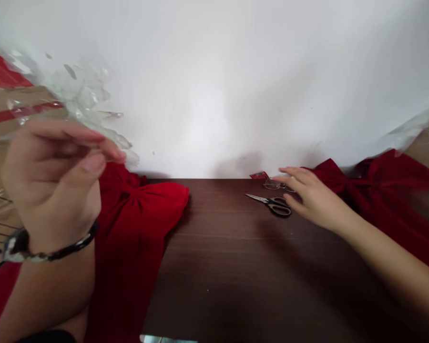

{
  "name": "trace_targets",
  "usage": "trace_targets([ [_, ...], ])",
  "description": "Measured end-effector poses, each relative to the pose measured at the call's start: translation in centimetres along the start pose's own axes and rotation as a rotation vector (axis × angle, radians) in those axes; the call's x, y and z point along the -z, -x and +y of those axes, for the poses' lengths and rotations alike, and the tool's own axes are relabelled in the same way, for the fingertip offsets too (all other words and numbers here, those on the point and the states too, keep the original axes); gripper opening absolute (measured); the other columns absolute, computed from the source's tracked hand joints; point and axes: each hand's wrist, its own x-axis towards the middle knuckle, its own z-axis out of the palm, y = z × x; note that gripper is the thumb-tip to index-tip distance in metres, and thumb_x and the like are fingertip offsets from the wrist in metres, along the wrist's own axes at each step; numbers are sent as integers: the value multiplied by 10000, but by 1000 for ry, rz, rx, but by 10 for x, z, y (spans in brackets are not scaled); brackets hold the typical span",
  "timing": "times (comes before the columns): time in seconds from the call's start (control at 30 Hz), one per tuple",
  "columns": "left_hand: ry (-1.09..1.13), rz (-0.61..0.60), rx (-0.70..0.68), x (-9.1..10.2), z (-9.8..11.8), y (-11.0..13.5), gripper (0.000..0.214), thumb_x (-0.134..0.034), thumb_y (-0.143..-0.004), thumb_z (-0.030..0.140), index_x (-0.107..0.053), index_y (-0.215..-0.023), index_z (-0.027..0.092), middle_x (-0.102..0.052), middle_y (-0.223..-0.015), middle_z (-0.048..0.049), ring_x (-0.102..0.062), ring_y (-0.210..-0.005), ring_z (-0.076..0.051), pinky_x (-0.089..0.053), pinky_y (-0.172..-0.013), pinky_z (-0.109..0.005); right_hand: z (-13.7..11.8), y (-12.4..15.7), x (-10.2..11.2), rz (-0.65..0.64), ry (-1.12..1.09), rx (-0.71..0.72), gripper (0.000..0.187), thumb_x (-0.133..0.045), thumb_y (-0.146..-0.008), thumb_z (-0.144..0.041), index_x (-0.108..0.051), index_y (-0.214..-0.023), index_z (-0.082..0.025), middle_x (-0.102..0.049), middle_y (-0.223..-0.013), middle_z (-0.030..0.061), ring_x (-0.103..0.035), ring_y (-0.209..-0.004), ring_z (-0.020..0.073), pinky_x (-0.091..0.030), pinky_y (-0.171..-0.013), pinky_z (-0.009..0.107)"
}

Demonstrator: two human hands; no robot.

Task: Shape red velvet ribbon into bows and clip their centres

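My left hand (62, 178) is raised at the left, wearing a dark wristband. Its thumb and fingers are drawn together in a loose pinch; whatever may be between them cannot be made out. Below and behind it lies a red velvet bow (139, 205) with long tails. My right hand (305, 197) hovers over the back right of the table, fingers apart, with nothing visible in it. Just left of its fingers lies a pair of scissors (273, 205) with dark handles, blades pointing left. Wire-rimmed glasses (272, 184) sit behind them, partly covered by the fingers.
The dark brown wooden table (214, 252) meets a white wall (207, 95). More red bows (375, 183) lie at the right. A small red packet (259, 175) rests by the wall. Cardboard and clear plastic (89, 100) stand at the left.
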Motion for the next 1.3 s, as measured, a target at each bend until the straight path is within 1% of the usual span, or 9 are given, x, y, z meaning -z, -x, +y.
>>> trace_targets([
  [0.03,-5,47,-90,-3,4,-4,237,-627,-812,316,-578,-1025,224,-616,-928,35,-598,-888,-148,-488,-863,-343,-13,-7,-4,1,-32,46,392,-464,-879,-198,-577,-1254,-185,-524,-1355,127,-463,-1285,312,-400,-1073,521],
  [0.1,-179,-95,-101,-2,4,-15,196,-601,-849,274,-610,-1030,198,-638,-964,32,-606,-904,-142,-482,-882,-312,-32,-15,-13,-6,-93,122,381,-448,-878,-145,-606,-1220,-202,-545,-1339,112,-484,-1266,296,-423,-1055,518],
  [0.2,-673,-599,-57,18,-16,-29,277,-473,-907,275,-621,-1119,177,-633,-1120,14,-569,-1048,-183,-393,-1040,-347,-48,-21,-31,-45,-173,175,356,-442,-873,-112,-643,-1155,-194,-590,-1275,116,-524,-1217,292,-465,-1008,517],
  [0.27,-816,-783,-80,35,-35,-30,332,-397,-921,254,-619,-1145,150,-617,-1200,-17,-513,-1167,-215,-319,-1108,-373,-55,-25,-44,-86,-227,188,333,-438,-870,-103,-661,-1104,-182,-620,-1219,119,-555,-1172,285,-493,-974,498],
  [0.43,-873,-836,-156,48,-67,-12,336,-411,-909,259,-628,-1130,127,-637,-1180,-110,-528,-1145,-243,-342,-1084,-412,-81,-60,-78,-202,-491,139,296,-490,-826,-90,-665,-1052,-168,-671,-1126,110,-619,-1080,257,-498,-963,451],
  [0.7,-883,-954,-280,4,-84,14,303,-450,-921,283,-663,-1114,188,-648,-1138,-89,-548,-1084,-242,-436,-983,-391,-154,-126,-128,-257,-920,45,129,-572,-787,-100,-635,-882,-161,-696,-937,54,-651,-868,163,-494,-844,312],
  [0.93,-763,-1052,-367,-17,-98,17,281,-467,-882,188,-676,-1067,226,-616,-1216,-65,-559,-1116,-227,-425,-993,-378,-171,-118,-137,-272,-1039,-29,201,-608,-752,-112,-510,-909,-190,-603,-806,-4,-590,-719,129,-486,-716,279],
  [1.07,-773,-1109,-366,-23,-98,18,207,-491,-877,217,-689,-935,207,-695,-976,-44,-612,-962,-214,-445,-905,-359,-180,-113,-146,-298,-1130,-110,304,-629,-746,-127,-405,-934,-212,-569,-784,-36,-610,-753,122,-488,-714,250],
  [1.3,-736,-1093,-386,-23,-107,24,206,-516,-912,309,-693,-927,204,-704,-946,-41,-613,-923,-207,-426,-866,-331,-175,-118,-145,-426,-1220,-200,145,-538,-830,-147,-482,-959,-183,-487,-614,-84,-469,-486,62,-383,-514,185],
])
